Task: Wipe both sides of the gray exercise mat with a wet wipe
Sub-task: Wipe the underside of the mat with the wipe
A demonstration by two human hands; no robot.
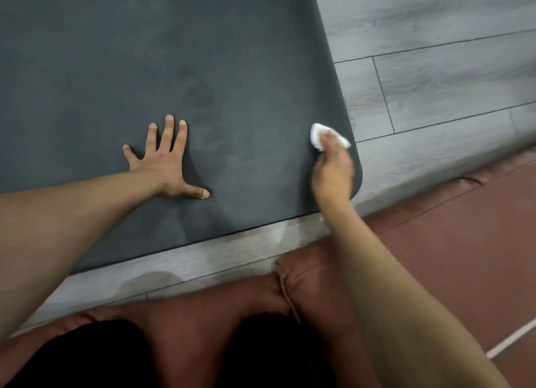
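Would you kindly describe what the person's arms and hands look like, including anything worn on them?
Both forearms are bare as far as the frame shows, with no sleeves visible. The left hand carries no glove, ring, watch or bracelet, and its fingernails are short and unpainted. The right hand is blurred; no glove or wristband shows on it, but finer details cannot be told.

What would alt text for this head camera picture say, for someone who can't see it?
A person's right hand presses a white wet wipe near the corner of a gray exercise mat, while the left hand lies flat on it, fingers spread. The mat lies on gray wood-look flooring.
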